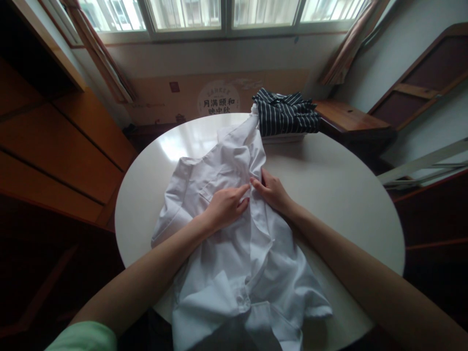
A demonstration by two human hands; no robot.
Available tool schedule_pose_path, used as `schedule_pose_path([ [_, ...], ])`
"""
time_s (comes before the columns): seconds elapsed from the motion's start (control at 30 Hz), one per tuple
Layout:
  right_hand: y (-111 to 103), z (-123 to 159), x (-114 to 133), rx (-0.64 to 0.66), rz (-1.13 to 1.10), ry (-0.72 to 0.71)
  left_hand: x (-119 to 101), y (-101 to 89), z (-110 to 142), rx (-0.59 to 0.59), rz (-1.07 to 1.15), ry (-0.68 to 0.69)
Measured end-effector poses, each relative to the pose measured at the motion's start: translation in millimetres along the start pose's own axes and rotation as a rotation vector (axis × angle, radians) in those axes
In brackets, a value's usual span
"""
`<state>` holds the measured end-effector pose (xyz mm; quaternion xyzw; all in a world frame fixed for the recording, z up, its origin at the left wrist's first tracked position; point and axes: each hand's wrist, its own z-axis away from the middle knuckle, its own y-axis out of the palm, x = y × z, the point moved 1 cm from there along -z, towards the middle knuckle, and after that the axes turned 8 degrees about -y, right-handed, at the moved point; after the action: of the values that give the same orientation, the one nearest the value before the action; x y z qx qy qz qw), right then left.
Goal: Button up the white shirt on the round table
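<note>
Taking the white shirt as our landmark, we are seeing a wooden cabinet standing well apart to its left, and a green sleeve covering part of our left arm at its near left. Our left hand is resting on the middle of the shirt, its index fingertip touching near the front edge; this grip is showing a gap between thumb and index finger, and we cannot tell whether it is pinching any cloth. The shirt itself is lying loosely over the middle of the tabletop, its near end running out of view. Our right hand is holding the shirt's front edge from the right, the grip closing thumb and fingers on the fabric. Beyond the shirt's far right end, a striped garment is sitting in a compact pile, while farther right of the shirt a wooden side table is standing. By our judgement, the striped piece is looking already gathered, but the shirt is lying creased and unfolded, so we are seeming early in handling it; whether its buttons are fastening the front, we cannot tell.
</note>
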<state>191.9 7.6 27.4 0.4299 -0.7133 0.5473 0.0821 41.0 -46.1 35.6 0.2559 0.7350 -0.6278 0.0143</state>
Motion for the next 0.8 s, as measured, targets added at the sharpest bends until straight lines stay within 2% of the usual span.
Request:
schedule_pose_path([
  [0.8,0.3,0.3,0.2,0.008,-0.015,0.002,-0.2,0.5,0.1,-0.002,-0.006,0.001],
])
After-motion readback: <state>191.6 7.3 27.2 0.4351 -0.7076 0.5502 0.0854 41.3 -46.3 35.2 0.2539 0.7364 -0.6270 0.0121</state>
